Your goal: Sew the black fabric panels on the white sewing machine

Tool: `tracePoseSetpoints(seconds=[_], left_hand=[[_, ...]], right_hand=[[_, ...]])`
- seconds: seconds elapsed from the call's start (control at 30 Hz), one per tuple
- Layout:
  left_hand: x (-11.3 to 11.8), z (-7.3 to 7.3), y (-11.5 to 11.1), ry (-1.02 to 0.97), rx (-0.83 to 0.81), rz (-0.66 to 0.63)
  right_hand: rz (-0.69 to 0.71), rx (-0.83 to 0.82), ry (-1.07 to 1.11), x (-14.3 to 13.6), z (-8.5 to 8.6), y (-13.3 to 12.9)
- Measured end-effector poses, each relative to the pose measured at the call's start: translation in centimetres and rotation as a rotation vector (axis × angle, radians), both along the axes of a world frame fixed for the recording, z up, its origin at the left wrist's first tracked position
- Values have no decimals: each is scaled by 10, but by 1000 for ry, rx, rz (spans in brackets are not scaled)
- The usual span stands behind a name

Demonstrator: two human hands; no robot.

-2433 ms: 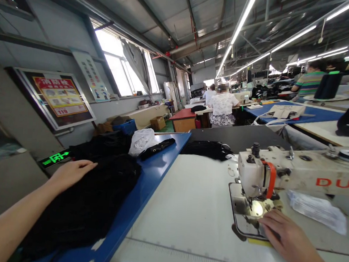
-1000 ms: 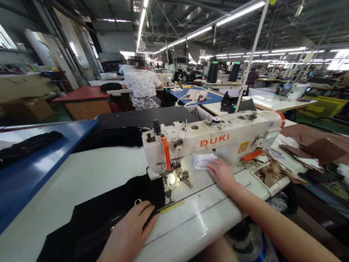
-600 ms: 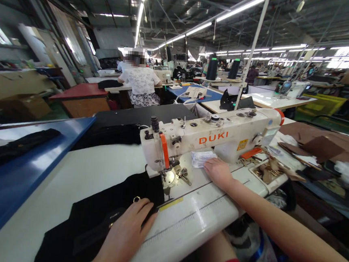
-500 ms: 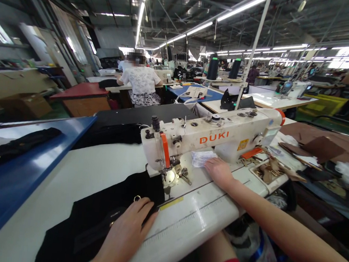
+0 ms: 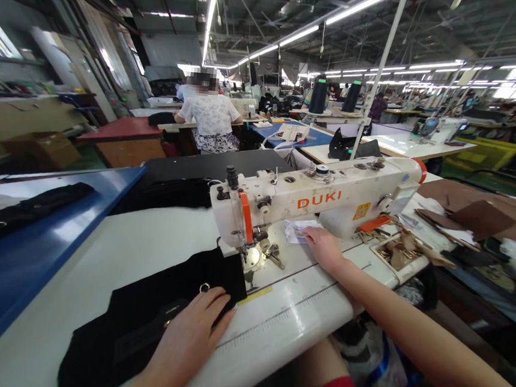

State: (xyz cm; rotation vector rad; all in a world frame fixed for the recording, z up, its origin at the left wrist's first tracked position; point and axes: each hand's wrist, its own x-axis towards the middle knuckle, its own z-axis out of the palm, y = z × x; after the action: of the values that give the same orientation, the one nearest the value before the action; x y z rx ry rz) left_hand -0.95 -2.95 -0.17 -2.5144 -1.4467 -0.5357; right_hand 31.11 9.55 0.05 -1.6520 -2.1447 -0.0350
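Note:
My left hand [image 5: 191,332] lies on a black fabric piece [image 5: 139,309], its fingers stretched out and slightly apart. Just beyond the fingertips a gold-coloured ring [image 5: 204,287] shows on the fabric, and more small metal fittings appear beside the hand. The fabric's right end reaches the needle plate [image 5: 251,258] of a white sewing machine [image 5: 279,201]. Under the machine's arm, my right hand [image 5: 324,247] has its fingers closed on the near right edge of a small pile of white labels [image 5: 294,230]. Its fingertips are partly hidden.
A tray [image 5: 401,260] of small tan parts is set at the right of the machine bed. A blue board [image 5: 54,254] with black pieces slopes at the left. A co-worker [image 5: 212,120] sits ahead. Black thread cones [image 5: 319,96] stand behind the machine.
My right-hand fingers have drawn in at the edge of the labels. My left hand stays on the black fabric. The whole view has shifted slightly.

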Motion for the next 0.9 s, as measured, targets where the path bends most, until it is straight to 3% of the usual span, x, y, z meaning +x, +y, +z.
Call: tracePoseSetpoints(seconds=[0.6, 0.9], left_hand=[[-1, 6, -5, -61, -86, 15], [0, 10, -7, -85, -97, 25]], right_hand=[[100, 51, 213, 1, -9, 2], [5, 81, 320, 4, -11, 8]])
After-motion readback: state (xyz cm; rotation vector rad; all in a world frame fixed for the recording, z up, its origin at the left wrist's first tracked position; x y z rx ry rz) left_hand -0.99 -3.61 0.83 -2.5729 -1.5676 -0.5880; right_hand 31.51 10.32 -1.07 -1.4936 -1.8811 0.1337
